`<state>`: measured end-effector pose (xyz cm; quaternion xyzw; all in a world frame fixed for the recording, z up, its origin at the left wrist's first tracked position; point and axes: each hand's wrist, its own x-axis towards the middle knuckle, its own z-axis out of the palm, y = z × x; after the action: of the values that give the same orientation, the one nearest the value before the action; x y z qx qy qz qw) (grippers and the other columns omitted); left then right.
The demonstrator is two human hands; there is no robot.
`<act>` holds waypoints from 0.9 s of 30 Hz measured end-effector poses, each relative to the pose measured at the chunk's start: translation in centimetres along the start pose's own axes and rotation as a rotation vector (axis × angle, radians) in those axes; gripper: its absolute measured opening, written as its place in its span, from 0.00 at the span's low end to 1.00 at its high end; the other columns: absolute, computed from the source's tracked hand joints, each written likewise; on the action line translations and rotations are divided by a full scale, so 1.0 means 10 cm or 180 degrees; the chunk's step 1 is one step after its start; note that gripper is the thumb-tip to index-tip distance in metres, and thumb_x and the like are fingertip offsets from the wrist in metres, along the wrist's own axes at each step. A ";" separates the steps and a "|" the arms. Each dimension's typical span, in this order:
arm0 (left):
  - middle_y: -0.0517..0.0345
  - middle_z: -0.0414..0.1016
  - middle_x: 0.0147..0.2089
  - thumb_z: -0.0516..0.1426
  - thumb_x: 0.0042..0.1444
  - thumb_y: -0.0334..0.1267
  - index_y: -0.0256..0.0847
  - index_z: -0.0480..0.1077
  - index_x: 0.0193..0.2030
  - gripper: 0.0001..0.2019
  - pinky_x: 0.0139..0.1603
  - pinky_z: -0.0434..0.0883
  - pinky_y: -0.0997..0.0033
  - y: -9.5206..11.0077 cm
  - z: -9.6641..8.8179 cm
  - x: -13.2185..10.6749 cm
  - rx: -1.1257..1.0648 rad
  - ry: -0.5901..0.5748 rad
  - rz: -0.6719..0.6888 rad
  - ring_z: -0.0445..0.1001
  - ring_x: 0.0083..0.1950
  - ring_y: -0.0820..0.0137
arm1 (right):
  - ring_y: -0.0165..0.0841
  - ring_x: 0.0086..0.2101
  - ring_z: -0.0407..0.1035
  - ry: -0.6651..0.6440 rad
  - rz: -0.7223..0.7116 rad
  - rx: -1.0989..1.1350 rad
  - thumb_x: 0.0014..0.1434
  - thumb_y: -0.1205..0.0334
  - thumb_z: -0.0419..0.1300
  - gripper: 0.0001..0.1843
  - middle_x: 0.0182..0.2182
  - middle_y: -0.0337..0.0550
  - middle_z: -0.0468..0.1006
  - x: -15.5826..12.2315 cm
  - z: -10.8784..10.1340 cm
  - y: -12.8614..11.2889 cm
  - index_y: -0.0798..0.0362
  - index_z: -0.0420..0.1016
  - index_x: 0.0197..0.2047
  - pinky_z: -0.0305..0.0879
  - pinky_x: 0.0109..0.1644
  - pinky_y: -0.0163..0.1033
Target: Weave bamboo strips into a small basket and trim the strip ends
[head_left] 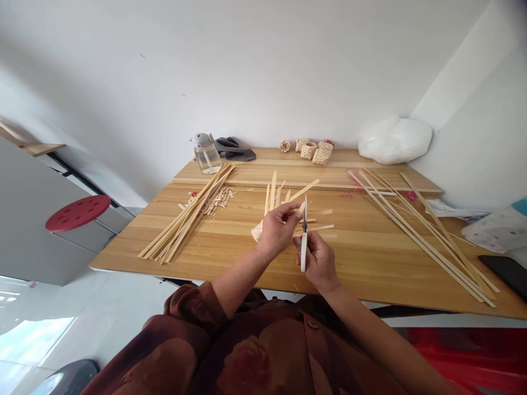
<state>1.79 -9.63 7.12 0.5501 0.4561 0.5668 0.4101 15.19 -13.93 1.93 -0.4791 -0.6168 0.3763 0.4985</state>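
My right hand (320, 262) grips a pair of scissors (303, 251) with white handles, blades pointing away from me. Between the thumb and fingers of my left hand (280, 226) is the end of a pale bamboo strip (302, 208), right beside the scissor blades. Under and behind my left hand lies a partly woven piece (257, 231), with several loose strips (273, 189) sticking out to the back and right. Much of the woven part is hidden by my left hand.
Long strips lie in a bundle (191, 214) at left, near small offcuts (219, 201), and more long strips (428, 236) at right. Behind stand a water jug (206, 153), a dark cloth (234, 151), small woven baskets (323, 152) and a white bag (395, 141). A phone (504, 274) lies right.
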 end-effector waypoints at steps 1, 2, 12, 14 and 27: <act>0.61 0.78 0.34 0.62 0.59 0.38 0.41 0.79 0.52 0.15 0.37 0.70 0.75 -0.01 -0.01 -0.01 0.0169 0.0060 0.0116 0.72 0.32 0.76 | 0.30 0.20 0.61 -0.0029 0.0008 0.0130 0.65 0.39 0.62 0.22 0.18 0.32 0.68 -0.02 -0.01 0.00 0.47 0.64 0.32 0.59 0.26 0.36; 0.60 0.79 0.36 0.61 0.60 0.38 0.42 0.77 0.54 0.15 0.38 0.70 0.75 -0.02 -0.02 -0.02 0.0356 0.0107 0.0245 0.72 0.33 0.76 | 0.30 0.20 0.62 -0.0030 0.0002 0.0278 0.65 0.39 0.62 0.21 0.18 0.32 0.68 -0.05 -0.02 0.00 0.47 0.64 0.33 0.60 0.26 0.36; 0.57 0.83 0.43 0.52 0.66 0.26 0.44 0.73 0.37 0.12 0.53 0.71 0.65 -0.18 -0.12 -0.05 0.1633 -0.0106 0.1586 0.77 0.48 0.67 | 0.30 0.21 0.68 0.0214 0.0015 0.0995 0.66 0.43 0.62 0.17 0.24 0.34 0.71 -0.26 -0.12 0.15 0.48 0.69 0.36 0.66 0.27 0.38; 0.56 0.83 0.45 0.52 0.65 0.26 0.44 0.76 0.39 0.13 0.55 0.71 0.63 -0.18 -0.14 -0.06 0.1854 -0.0211 0.1839 0.76 0.50 0.66 | 0.30 0.20 0.68 0.0227 0.0082 0.1041 0.66 0.43 0.62 0.18 0.24 0.34 0.70 -0.26 -0.12 0.15 0.48 0.69 0.36 0.66 0.26 0.38; 0.50 0.77 0.46 0.62 0.63 0.38 0.42 0.80 0.37 0.05 0.56 0.73 0.57 -0.27 -0.12 0.00 0.2466 0.0176 0.1912 0.74 0.51 0.61 | 0.29 0.20 0.68 0.0109 0.0230 0.1138 0.62 0.37 0.64 0.22 0.26 0.35 0.71 -0.27 -0.08 0.21 0.49 0.69 0.35 0.70 0.25 0.37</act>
<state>0.50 -9.01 4.50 0.7541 0.4653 0.4631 -0.0186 16.52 -16.01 -0.53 -0.4110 -0.5138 0.4894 0.5723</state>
